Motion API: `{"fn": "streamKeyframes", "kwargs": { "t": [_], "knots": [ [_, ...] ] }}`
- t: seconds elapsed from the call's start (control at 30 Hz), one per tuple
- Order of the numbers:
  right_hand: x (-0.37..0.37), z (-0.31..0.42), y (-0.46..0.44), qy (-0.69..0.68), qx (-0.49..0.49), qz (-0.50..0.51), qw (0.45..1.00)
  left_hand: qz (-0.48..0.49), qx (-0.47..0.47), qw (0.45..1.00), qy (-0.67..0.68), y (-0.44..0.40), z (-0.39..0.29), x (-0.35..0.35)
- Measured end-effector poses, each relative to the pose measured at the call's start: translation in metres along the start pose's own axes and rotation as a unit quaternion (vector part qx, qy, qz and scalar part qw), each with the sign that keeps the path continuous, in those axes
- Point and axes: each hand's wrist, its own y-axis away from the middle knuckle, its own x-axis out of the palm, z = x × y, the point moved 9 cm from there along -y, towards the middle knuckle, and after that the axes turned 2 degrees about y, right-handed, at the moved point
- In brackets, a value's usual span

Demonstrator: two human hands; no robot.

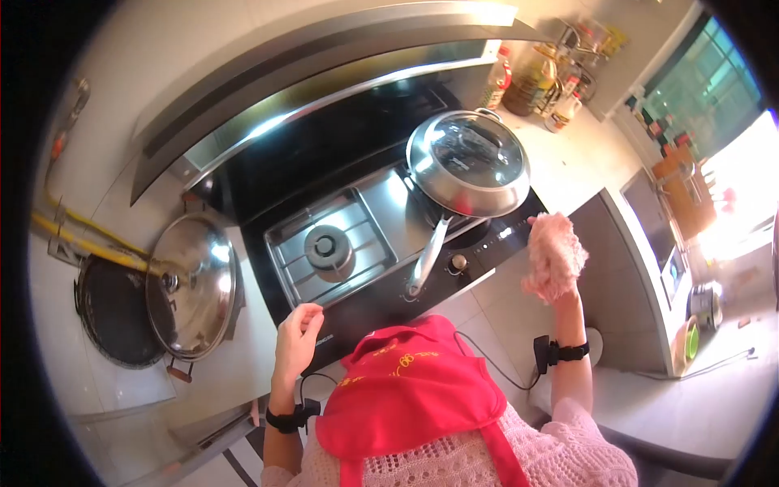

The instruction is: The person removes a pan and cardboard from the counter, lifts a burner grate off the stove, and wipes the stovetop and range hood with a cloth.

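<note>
My right hand [560, 286] is wrapped in a pink fluffy cleaning cloth [557, 247], just off the right front corner of the gas stove [357, 312]. The cloth hides most of the fingers. My left hand [296, 341] is at the stove's left front edge, holding nothing, its fingers loosely curled with small gaps. On the right burner stands a steel frying pan [515, 191] under a glass lid [471, 150], its handle [428, 256] pointing towards me. The left burner [329, 247] carries no pan.
To the left are a large domed lid [195, 284] and a dark pan [122, 312], near a yellow gas pipe [89, 239]. A range hood [324, 61] overhangs the stove. Bottles [531, 81] stand at the back right. A knob [459, 262] sits on the stove front.
</note>
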Motion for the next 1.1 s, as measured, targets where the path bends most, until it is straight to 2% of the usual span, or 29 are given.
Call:
{"fn": "streamKeyframes", "kwargs": {
  "t": [0.03,0.07,0.1,0.17,0.27,0.3,0.33,0.43,0.6,0.73,0.87,1.0,1.1],
  "knots": [
    [0.029,-0.066,0.024,-0.200,0.092,0.060,0.974,0.021,-0.004,1.000,-0.006,-0.001,0.000,0.009],
    [0.064,-0.129,0.052,-0.397,0.182,0.094,0.894,0.041,-0.008,0.999,-0.010,-0.003,-0.005,0.017],
    [0.103,-0.179,0.084,-0.517,0.261,0.113,0.807,0.061,-0.014,0.998,-0.013,-0.005,-0.016,0.023],
    [0.141,-0.197,0.098,-0.255,0.262,0.204,0.908,0.092,-0.013,0.995,-0.022,-0.012,-0.034,0.034],
    [0.166,-0.185,0.088,-0.138,0.157,0.199,0.957,0.121,-0.004,0.992,-0.037,-0.017,-0.052,0.048],
    [0.147,-0.147,0.070,0.028,0.205,0.254,0.945,0.127,0.000,0.991,-0.041,-0.019,-0.057,0.052],
    [0.132,-0.130,0.061,0.193,0.245,0.300,0.901,0.133,0.004,0.990,-0.045,-0.020,-0.061,0.055],
    [0.144,-0.163,0.059,0.177,0.213,0.258,0.926,0.143,0.004,0.988,-0.050,-0.018,-0.061,0.061],
    [0.145,-0.170,0.046,0.137,0.264,0.304,0.905,0.137,-0.006,0.989,-0.056,-0.012,-0.056,0.061],
    [0.144,-0.171,0.042,0.134,0.195,0.272,0.933,0.122,-0.010,0.991,-0.057,-0.009,-0.049,0.057],
    [0.138,-0.172,0.056,0.106,0.201,0.282,0.932,0.113,-0.013,0.992,-0.056,-0.008,-0.044,0.050],
    [0.112,-0.143,0.056,-0.015,0.201,0.254,0.946,0.110,-0.020,0.992,-0.059,-0.009,-0.036,0.041],
    [0.095,-0.113,0.033,-0.184,0.209,0.203,0.939,0.139,-0.032,0.988,-0.050,-0.012,-0.039,0.038]
  ]
}}
